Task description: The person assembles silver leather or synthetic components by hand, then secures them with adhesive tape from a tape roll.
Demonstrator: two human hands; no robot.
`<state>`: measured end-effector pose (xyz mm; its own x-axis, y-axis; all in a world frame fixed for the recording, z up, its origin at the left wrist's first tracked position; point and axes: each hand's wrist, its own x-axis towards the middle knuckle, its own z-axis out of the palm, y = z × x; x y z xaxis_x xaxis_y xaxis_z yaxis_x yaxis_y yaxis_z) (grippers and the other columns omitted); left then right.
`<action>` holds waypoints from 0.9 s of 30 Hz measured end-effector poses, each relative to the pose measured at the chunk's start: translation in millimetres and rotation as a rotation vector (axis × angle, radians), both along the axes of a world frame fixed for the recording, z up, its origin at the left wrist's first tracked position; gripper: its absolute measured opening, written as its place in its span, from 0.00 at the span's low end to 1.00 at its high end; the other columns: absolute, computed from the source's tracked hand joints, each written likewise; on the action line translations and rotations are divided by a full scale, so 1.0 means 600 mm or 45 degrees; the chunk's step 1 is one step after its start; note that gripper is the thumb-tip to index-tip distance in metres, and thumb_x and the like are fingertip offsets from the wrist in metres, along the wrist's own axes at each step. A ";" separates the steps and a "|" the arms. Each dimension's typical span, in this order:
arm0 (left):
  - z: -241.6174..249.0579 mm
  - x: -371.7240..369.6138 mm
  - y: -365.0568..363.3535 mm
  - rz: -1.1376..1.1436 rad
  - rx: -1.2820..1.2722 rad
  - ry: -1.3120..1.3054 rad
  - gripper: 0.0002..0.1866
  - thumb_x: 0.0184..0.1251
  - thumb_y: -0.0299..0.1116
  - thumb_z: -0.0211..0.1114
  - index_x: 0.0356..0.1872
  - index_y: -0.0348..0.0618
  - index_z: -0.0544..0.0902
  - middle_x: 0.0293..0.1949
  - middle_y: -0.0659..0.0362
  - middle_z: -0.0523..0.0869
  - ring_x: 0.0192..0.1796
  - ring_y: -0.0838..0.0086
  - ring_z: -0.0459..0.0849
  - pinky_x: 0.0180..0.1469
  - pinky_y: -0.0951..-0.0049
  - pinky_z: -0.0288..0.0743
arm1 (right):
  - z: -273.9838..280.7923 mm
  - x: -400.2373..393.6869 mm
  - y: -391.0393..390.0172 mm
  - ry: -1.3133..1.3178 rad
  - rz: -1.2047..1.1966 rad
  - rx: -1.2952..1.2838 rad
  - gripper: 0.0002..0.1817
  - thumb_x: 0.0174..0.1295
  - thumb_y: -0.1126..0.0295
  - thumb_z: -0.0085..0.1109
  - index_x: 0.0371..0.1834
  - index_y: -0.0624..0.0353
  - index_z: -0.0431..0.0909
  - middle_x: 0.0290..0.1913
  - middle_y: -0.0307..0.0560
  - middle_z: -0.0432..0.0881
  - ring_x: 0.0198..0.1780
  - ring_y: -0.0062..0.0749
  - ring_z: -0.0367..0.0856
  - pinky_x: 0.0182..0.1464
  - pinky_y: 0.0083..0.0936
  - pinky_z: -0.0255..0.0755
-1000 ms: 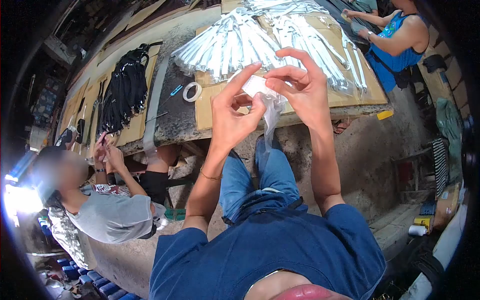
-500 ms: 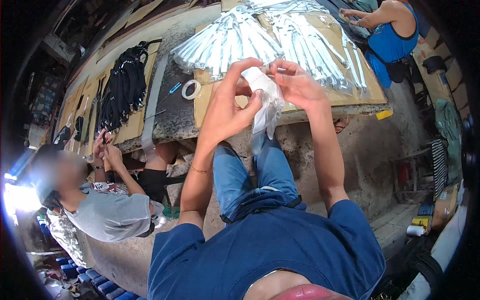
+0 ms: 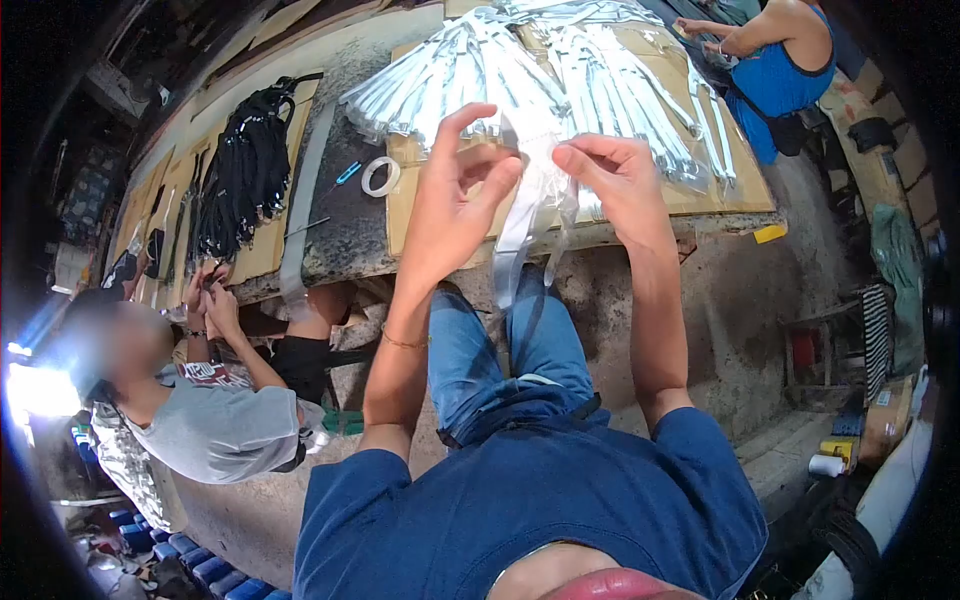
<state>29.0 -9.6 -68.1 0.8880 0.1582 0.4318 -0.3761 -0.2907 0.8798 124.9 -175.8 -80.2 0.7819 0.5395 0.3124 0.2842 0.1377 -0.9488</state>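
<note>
My right hand [image 3: 625,185] pinches a white strap [image 3: 541,155] between thumb and fingertips, in front of my body at the table's edge. Clear plastic [image 3: 512,245] hangs from it in loose strips over my jeans. To the left of the strap is my left hand [image 3: 460,185], its index finger and thumb spread wide and the thumb tip right beside the strap. Beyond both hands, several long white straps [image 3: 465,85] lie fanned out on cardboard [image 3: 420,185]. Where they overlap the held strap in this view, its upper end blends into them.
A tape roll [image 3: 380,177] and a small blue cutter [image 3: 348,173] lie on the dark tabletop [image 3: 345,235]. Bundled black straps [image 3: 245,165] are at left. One person in grey [image 3: 215,425] works at the left side; another in blue [image 3: 785,80] stands at far right.
My left fingers have spread away from the strap, while my right hand has moved to a pinch on it. The plastic now hangs longer and lower.
</note>
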 end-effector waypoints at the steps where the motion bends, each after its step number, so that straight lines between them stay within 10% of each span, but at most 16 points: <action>1: -0.007 0.000 -0.004 0.057 -0.123 -0.044 0.24 0.64 0.25 0.65 0.61 0.38 0.70 0.30 0.58 0.84 0.36 0.78 0.84 0.41 0.75 0.76 | -0.003 0.003 0.000 0.058 -0.015 0.072 0.14 0.62 0.66 0.68 0.40 0.69 0.86 0.28 0.37 0.83 0.31 0.13 0.74 0.34 0.14 0.68; 6: -0.036 0.004 -0.006 0.047 -0.331 0.107 0.09 0.60 0.24 0.71 0.40 0.30 0.85 0.35 0.60 0.87 0.37 0.81 0.83 0.43 0.79 0.76 | -0.025 0.005 0.020 0.290 0.074 0.357 0.11 0.59 0.69 0.70 0.38 0.67 0.86 0.31 0.37 0.84 0.32 0.14 0.76 0.36 0.15 0.69; 11: -0.032 0.011 -0.011 0.039 -0.414 0.079 0.10 0.62 0.23 0.70 0.43 0.31 0.84 0.34 0.61 0.87 0.38 0.83 0.82 0.41 0.81 0.75 | -0.009 -0.010 0.035 0.214 -0.116 0.509 0.07 0.57 0.73 0.71 0.35 0.65 0.85 0.34 0.41 0.85 0.36 0.18 0.80 0.38 0.18 0.72; 14: -0.032 0.017 -0.021 0.101 -0.400 0.018 0.09 0.63 0.23 0.69 0.43 0.31 0.84 0.36 0.61 0.87 0.39 0.84 0.81 0.41 0.82 0.74 | -0.017 -0.016 0.035 -0.532 -0.556 0.183 0.08 0.55 0.76 0.69 0.37 0.66 0.86 0.33 0.48 0.85 0.36 0.27 0.83 0.38 0.22 0.74; 27: -0.031 0.029 -0.005 0.116 -0.275 0.070 0.13 0.66 0.28 0.67 0.48 0.29 0.84 0.38 0.61 0.87 0.39 0.84 0.80 0.42 0.81 0.74 | -0.026 0.001 0.034 -0.290 -0.210 0.152 0.10 0.57 0.75 0.69 0.41 0.69 0.85 0.37 0.46 0.86 0.37 0.21 0.80 0.39 0.19 0.71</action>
